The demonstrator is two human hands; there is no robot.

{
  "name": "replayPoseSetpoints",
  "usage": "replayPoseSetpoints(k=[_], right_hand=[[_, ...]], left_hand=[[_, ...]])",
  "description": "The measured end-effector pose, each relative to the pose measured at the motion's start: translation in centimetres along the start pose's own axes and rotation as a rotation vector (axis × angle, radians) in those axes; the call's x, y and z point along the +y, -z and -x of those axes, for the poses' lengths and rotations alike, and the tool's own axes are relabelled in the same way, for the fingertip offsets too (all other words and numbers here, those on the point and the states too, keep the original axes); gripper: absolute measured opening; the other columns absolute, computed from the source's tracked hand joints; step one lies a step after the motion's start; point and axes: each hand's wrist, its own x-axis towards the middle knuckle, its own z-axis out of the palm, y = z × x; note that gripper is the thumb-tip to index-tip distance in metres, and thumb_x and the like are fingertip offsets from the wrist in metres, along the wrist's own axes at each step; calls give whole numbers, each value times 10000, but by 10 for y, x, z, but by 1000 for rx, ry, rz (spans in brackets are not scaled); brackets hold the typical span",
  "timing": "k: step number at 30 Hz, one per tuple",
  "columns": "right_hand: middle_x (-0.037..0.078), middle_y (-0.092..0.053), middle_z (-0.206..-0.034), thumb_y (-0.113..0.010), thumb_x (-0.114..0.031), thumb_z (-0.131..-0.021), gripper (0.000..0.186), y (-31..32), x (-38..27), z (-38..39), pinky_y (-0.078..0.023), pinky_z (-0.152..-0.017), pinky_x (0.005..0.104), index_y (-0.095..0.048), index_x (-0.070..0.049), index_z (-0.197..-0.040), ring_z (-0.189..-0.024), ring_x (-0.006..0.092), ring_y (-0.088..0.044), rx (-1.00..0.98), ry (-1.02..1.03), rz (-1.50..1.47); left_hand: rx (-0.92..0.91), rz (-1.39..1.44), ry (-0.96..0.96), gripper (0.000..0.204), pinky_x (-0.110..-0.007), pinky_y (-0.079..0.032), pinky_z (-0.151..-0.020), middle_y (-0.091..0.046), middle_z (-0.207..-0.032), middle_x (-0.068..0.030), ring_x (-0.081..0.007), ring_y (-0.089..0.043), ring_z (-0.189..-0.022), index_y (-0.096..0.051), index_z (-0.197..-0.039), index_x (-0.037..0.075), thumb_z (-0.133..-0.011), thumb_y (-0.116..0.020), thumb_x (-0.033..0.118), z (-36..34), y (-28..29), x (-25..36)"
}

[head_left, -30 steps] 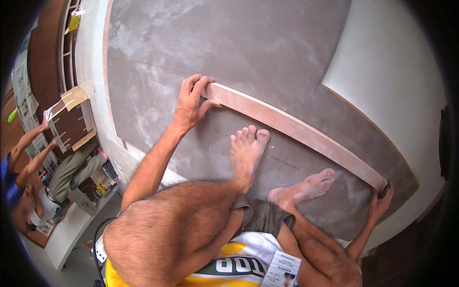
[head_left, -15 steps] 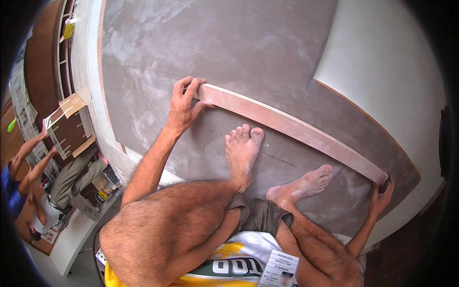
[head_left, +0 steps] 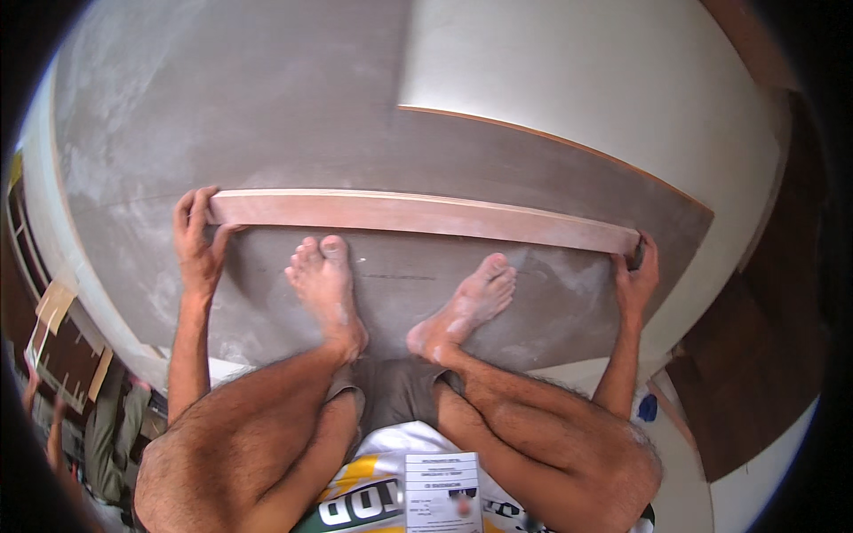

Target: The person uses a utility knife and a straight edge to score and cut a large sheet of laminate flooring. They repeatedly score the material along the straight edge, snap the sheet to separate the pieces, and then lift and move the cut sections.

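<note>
Brown panel (head_left: 240,98): extended beneath the wooden strip (head_left: 418,216), giving the feet a broad footing.
White surface (head_left: 577,80): lay beyond the strip's right half.
Wooden strip: ran across the brown panel, between both hands; whether it rested or hung slightly above could not be told.
Feet (head_left: 322,284): stood on the strip's near side, toes turned outward, presumably for balance.
Left hand (head_left: 197,253): grip clamped on the strip's left end, thumb nearer the feet, probably to steady it.
Right hand (head_left: 638,280): grip clamped on the strip's right end, apparently for even control.
</note>
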Motion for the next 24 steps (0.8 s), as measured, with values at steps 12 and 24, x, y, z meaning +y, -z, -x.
replayPoseSetpoints(k=[12,24], right_hand=[[146,-612,-1368,-839,-62,-775,457,1,4,0,-511,-978,406,-623,-6,-1174,-1166,322,-642,-7,-65,-57],[119,-683,-1274,-821,-4,-749,593,-7,17,1,-554,-834,309,-628,-24,-1309,-1001,185,-680,86,16,-57]], left_hand=[[-11,10,-27,702,-423,-522,-1042,-581,-1373,-92,-286,-545,-1282,-562,-1451,123,-804,-827,59,2,-6,-10],[-12,-35,-23,718,-436,-521,-1058,-592,-1382,-70,-279,-546,-1284,-563,-1459,142,-798,-830,61,3,-7,-7]])
